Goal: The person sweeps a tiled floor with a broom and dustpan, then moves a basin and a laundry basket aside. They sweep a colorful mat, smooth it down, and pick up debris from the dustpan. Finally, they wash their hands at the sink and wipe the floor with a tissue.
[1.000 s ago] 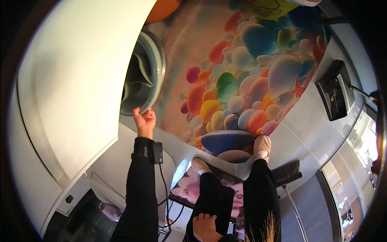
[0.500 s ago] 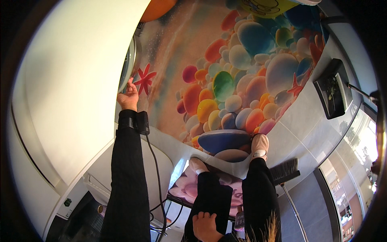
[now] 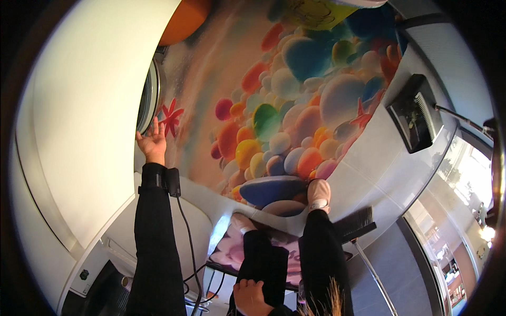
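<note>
My left hand (image 3: 152, 143) reaches out palm up beside the white appliance (image 3: 95, 121), its fingers spread and nothing held in them. The fingertips are at the lower edge of a round door (image 3: 149, 100) with dark glass and a grey rim; whether they touch it I cannot tell. A black band with a small box and cable (image 3: 172, 182) is on my left wrist. My right hand (image 3: 251, 297) lies with its fingers laid over my black-trousered leg (image 3: 266, 258), holding nothing.
A mat printed with coloured pebbles (image 3: 295, 126) covers the floor. An orange rounded thing (image 3: 184, 21) and a yellow container (image 3: 316, 15) stand at the far side. To the right are a black dustpan (image 3: 414, 113) and a broom (image 3: 356, 225). A pink-patterned stool (image 3: 232, 250) is below me.
The view has swung, so the scene sits further left. More of the round door's glass and rim shows. My left hand's fingers have spread and turned palm up; my right hand still rests on my leg.
</note>
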Tool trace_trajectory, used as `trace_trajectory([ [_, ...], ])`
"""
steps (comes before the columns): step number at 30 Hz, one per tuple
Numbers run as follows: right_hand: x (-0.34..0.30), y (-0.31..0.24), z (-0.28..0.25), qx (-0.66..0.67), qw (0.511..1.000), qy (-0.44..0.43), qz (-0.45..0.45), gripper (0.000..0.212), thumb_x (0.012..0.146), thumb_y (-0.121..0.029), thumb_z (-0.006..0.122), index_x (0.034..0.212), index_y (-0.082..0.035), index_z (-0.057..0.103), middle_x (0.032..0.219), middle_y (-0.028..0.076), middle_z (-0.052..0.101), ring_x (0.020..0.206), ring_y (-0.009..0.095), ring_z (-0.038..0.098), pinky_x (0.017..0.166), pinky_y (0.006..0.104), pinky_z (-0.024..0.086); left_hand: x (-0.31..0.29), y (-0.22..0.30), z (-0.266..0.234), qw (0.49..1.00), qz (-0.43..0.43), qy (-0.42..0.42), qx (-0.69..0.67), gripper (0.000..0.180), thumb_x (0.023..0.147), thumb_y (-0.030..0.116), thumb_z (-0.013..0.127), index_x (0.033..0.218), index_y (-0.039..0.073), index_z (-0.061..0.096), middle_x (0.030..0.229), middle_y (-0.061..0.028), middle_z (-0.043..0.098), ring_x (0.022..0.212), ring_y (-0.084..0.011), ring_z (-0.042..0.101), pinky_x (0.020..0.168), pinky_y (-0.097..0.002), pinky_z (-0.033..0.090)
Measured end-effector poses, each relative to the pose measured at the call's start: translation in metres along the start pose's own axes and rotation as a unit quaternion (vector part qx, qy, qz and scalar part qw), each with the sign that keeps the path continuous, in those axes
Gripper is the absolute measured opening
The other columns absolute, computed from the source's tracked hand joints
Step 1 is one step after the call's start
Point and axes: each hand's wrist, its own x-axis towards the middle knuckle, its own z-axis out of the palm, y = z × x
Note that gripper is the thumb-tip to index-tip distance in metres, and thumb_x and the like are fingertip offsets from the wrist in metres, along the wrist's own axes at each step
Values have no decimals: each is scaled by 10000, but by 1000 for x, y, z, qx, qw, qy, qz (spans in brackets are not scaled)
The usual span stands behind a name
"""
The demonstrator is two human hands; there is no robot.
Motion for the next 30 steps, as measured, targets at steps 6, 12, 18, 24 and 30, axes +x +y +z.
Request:
trace_trajectory([
  [6, 7, -9, -17, 27, 998, 52, -1, 251, 820, -187, 502, 667, -114, 686, 688, 136, 667, 646, 305, 649, 583, 446, 502, -44, -91, 36, 974, -51, 51, 217, 204, 887, 130, 507, 1055, 74, 608, 1017, -49, 637, 953, -156, 639, 880, -333, 478],
  [12, 12, 18, 9, 58, 995, 86, 3, 251, 819, -181, 498, 668, -113, 686, 690, 133, 667, 649, 302, 649, 582, 449, 499, -146, -221, 206, 921, -261, -217, 189, 320, 910, 95, 556, 1226, 47, 557, 1198, -77, 621, 1109, -203, 593, 941, -343, 457],
  [18, 27, -1, -45, -15, 999, -37, -33, 252, 820, -175, 495, 669, -111, 687, 694, 130, 668, 653, 300, 650, 582, 453, 497, -199, -263, 320, 866, -312, -342, 190, 244, 925, 109, 552, 1149, 33, 611, 1008, -85, 681, 914, -187, 661, 842, -320, 511],
  [24, -162, -245, -204, 61, 902, -401, -145, 187, 867, -238, 523, 918, -101, 639, 892, 87, 581, 859, 274, 575, 741, 536, 424, -228, -283, 277, 820, -330, -351, 310, 276, 931, 144, 564, 1190, 49, 566, 907, -44, 666, 816, -128, 644, 754, -243, 509],
  [30, -239, -274, -161, 81, 890, -405, -193, 192, 862, -244, 553, 962, -97, 623, 946, 60, 571, 885, 257, 582, 736, 573, 411, -235, -268, 205, 820, -409, -229, 329, 220, 913, 210, 612, 1098, 97, 646, 975, -24, 672, 869, -100, 628, 769, -248, 466],
])
